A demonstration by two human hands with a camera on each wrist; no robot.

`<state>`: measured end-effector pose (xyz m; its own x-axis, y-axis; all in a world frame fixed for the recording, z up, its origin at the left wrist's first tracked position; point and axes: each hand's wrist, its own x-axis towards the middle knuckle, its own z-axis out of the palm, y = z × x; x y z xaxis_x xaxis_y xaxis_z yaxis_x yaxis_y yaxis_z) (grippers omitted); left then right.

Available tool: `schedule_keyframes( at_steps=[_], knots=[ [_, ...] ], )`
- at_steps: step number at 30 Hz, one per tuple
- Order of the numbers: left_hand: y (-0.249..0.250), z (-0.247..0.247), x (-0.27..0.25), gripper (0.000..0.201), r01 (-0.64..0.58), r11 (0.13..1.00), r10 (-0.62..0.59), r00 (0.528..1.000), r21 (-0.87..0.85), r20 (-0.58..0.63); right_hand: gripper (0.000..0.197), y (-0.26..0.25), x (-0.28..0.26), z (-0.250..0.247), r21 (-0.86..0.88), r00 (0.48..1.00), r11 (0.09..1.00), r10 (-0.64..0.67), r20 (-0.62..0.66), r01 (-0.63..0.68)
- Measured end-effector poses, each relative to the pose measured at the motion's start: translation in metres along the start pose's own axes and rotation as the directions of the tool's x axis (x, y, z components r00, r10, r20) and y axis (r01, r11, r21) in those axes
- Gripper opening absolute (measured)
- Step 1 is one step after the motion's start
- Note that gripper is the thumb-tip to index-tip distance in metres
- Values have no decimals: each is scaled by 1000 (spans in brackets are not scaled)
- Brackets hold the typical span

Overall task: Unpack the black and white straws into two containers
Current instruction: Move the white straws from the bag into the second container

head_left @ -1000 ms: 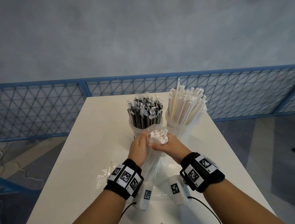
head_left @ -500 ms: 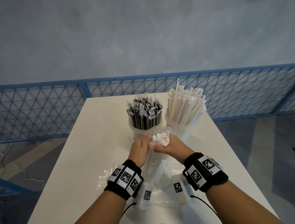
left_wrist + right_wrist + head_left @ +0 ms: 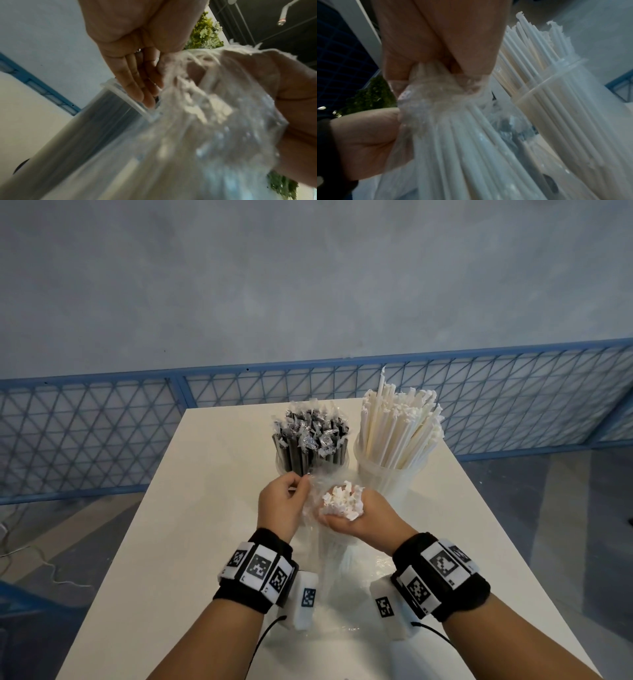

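A bundle of white straws [image 3: 342, 502] stands upright inside a clear plastic bag [image 3: 334, 556] on the table. My right hand [image 3: 359, 518] grips the bundle near its top, through the bag film. My left hand [image 3: 300, 488] pinches the bag's open edge just left of the straw tops. Behind them a clear container holds wrapped black straws [image 3: 310, 445], and to its right another container holds white straws [image 3: 399, 440]. The right wrist view shows my right hand [image 3: 436, 56] squeezing the bagged straws [image 3: 467, 142]. In the left wrist view my fingers [image 3: 137, 86] lie against the film [image 3: 214, 128].
The white table [image 3: 191, 542] is narrow, with open floor on both sides. More crumpled clear film [image 3: 342, 628] lies near its front edge between my wrists. A blue mesh fence [image 3: 85, 440] runs behind the table, before a grey wall.
My left hand has drawn a little to the left off the straw tops, taking the bag's edge with it. The straw tops stand more exposed above my right hand.
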<state>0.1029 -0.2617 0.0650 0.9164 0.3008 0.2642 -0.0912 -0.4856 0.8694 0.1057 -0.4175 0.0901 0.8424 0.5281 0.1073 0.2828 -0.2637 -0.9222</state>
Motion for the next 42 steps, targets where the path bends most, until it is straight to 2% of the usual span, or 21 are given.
schedule_keyframes(
  at_steps=[2,4,5,8,10,13,15,18,21,23,24,28,30,32,36,38,42],
  knots=[
    [-4,0,-2,26,83,983,-80,996,-162,28,13,-2,-1,-3,9,994,997,-69,-87,70],
    [-1,1,-10,35,206,907,-157,975,-368,158,15,-6,-1,-6,179,981,980,-53,-185,87],
    [0,2,-15,44,262,871,-168,954,-415,250,18,-9,0,-7,289,973,953,-20,-229,87],
    [7,11,-32,64,323,862,-126,883,-391,452,14,-17,9,-13,518,934,844,60,-351,141],
    [10,17,-40,60,288,903,-109,872,-320,477,15,-25,15,-20,575,911,795,71,-407,195],
    [3,20,-45,44,219,933,-74,894,-286,443,21,-37,23,-34,589,880,766,68,-470,255],
    [-2,20,-42,50,237,927,-100,904,-292,415,17,-39,28,-43,662,868,699,122,-482,270],
    [-7,21,-33,47,224,937,-139,942,-267,304,8,-37,31,-49,751,899,620,164,-407,227],
    [-8,21,-24,44,202,942,-150,968,-269,199,28,-30,25,-39,706,951,697,121,-284,122],
    [-7,21,-21,42,186,943,-137,973,-277,187,46,-20,19,-25,665,957,745,157,-244,48],
    [-4,21,-21,39,183,941,-130,972,-285,194,48,-17,17,-19,664,948,747,193,-252,25],
    [0,17,-20,27,202,901,-104,960,-383,260,26,-16,15,-10,653,902,755,242,-357,55],
    [3,13,-17,22,113,941,-34,969,-318,243,19,-20,17,-14,651,895,757,250,-369,57],
    [1,11,-13,28,36,974,8,981,-224,192,16,-25,19,-20,673,898,737,254,-358,60],
    [-4,7,-13,31,49,992,-38,994,-113,99,8,-44,18,-39,667,923,730,139,-360,150],
    [-9,6,-15,30,122,982,-113,991,-144,65,9,-54,17,-56,634,892,734,90,-444,242],
    [-17,7,-15,33,213,928,-204,977,-306,61,15,-64,22,-87,590,766,675,56,-640,443]
  ],
)
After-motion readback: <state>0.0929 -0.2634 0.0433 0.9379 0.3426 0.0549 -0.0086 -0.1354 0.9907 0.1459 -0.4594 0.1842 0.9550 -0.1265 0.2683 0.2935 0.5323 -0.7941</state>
